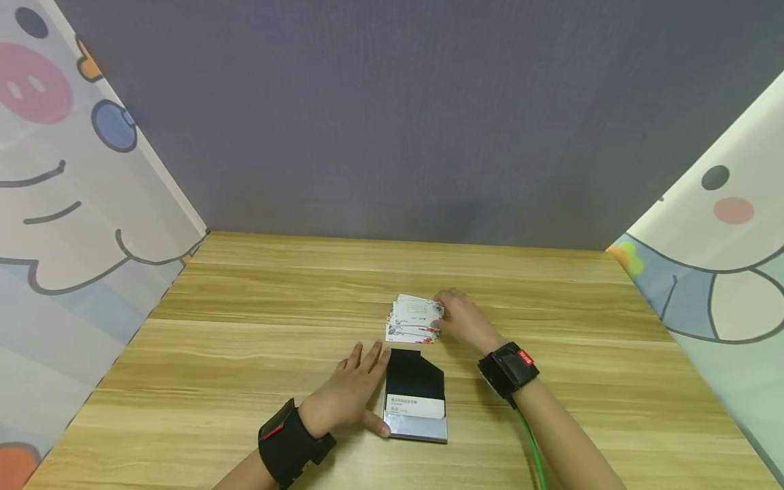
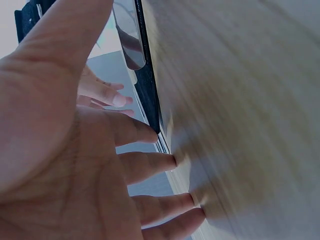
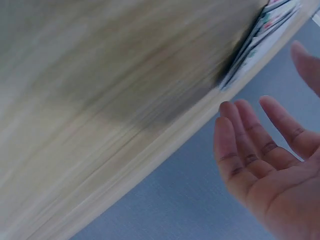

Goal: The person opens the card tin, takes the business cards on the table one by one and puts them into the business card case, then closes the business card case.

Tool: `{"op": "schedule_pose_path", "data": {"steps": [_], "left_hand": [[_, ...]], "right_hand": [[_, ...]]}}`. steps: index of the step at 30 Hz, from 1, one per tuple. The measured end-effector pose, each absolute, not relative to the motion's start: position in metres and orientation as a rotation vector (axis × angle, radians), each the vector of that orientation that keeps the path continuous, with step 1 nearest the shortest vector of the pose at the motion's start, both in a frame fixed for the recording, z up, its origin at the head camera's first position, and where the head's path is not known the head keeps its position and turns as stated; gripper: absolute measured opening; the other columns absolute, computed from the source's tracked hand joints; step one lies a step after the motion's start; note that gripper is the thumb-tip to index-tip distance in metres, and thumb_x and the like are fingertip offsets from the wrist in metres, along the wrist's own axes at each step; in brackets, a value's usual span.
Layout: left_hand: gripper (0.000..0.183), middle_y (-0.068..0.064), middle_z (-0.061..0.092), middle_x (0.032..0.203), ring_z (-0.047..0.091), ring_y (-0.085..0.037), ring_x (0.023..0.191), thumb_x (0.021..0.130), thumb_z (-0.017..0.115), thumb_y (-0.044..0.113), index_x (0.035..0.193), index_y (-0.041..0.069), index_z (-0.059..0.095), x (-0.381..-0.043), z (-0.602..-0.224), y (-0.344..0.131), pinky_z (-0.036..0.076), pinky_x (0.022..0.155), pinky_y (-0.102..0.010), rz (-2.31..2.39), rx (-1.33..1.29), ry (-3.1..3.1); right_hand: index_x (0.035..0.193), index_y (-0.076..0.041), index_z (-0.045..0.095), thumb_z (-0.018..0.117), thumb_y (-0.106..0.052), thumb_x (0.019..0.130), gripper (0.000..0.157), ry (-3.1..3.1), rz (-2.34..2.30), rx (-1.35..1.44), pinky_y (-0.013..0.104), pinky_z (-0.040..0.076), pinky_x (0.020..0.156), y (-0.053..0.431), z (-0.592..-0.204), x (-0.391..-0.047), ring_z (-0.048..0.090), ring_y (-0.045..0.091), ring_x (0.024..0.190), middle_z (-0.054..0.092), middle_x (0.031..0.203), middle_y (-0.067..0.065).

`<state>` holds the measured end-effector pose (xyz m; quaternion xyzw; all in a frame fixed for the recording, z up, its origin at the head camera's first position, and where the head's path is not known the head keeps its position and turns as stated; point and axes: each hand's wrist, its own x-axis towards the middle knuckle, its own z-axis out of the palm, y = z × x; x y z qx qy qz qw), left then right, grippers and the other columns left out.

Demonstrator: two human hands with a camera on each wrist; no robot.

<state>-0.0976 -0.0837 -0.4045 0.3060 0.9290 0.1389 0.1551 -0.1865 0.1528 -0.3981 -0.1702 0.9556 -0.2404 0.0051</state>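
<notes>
A black and silver business card case (image 1: 415, 376) lies with its black flap folded out, and a white card (image 1: 415, 407) shows across its middle. Along its left side rests my left hand (image 1: 348, 396), with straight, spread fingertips on the table and the thumb at the lower left corner. Beyond the case is a loosely stacked pile of printed cards (image 1: 418, 318), white with red and green decoration. My right hand (image 1: 467, 323) is at the pile's right edge. In the right wrist view its fingers (image 3: 242, 125) are loosely bent and apart, with no card between them.
The wooden table (image 1: 275, 292) runs back to a grey panel (image 1: 392, 122). Cartoon-printed panels stand at the left (image 1: 92, 204) and right (image 1: 723, 252). A green cable (image 1: 531, 446) trails from the right wrist's black band (image 1: 508, 371).
</notes>
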Motion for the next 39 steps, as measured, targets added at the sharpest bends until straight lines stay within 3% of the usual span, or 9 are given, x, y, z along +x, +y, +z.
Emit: {"op": "schedule_pose_path", "data": {"steps": [3, 8, 39], "left_hand": [[0.120, -0.025, 0.017, 0.149, 0.014, -0.052, 0.129, 0.053, 0.069, 0.061, 0.142, -0.001, 0.020, -0.097, -0.404, -0.084, 0.029, 0.099, -0.064, 0.392, 0.874, 2.664], [0.119, -0.025, 0.018, 0.149, 0.014, -0.052, 0.129, 0.053, 0.070, 0.060, 0.142, -0.001, 0.021, -0.098, -0.405, -0.083, 0.029, 0.099, -0.064, 0.393, 0.866, 2.669], [0.120, -0.025, 0.018, 0.149, 0.014, -0.053, 0.129, 0.053, 0.071, 0.060, 0.143, -0.001, 0.020, -0.097, -0.402, -0.083, 0.029, 0.099, -0.063, 0.389, 0.862, 2.664]], "right_hand": [[0.117, 0.003, 0.053, 0.071, -0.014, 0.076, 0.048, 2.978, -0.722, -0.520, 0.050, 0.043, 0.093, 0.153, -0.402, -0.190, 0.048, 0.037, 0.110, 0.055, 0.118, 0.022], [0.119, 0.003, 0.052, 0.072, -0.014, 0.075, 0.052, 2.974, -0.697, -0.522, 0.053, 0.038, 0.097, 0.154, -0.405, -0.192, 0.044, 0.041, 0.116, 0.052, 0.124, 0.025], [0.116, 0.002, 0.055, 0.073, -0.008, 0.071, 0.050, 3.060, -0.658, -0.557, 0.052, 0.043, 0.088, 0.149, -0.411, -0.191, 0.049, 0.037, 0.101, 0.057, 0.116, 0.022]]}}
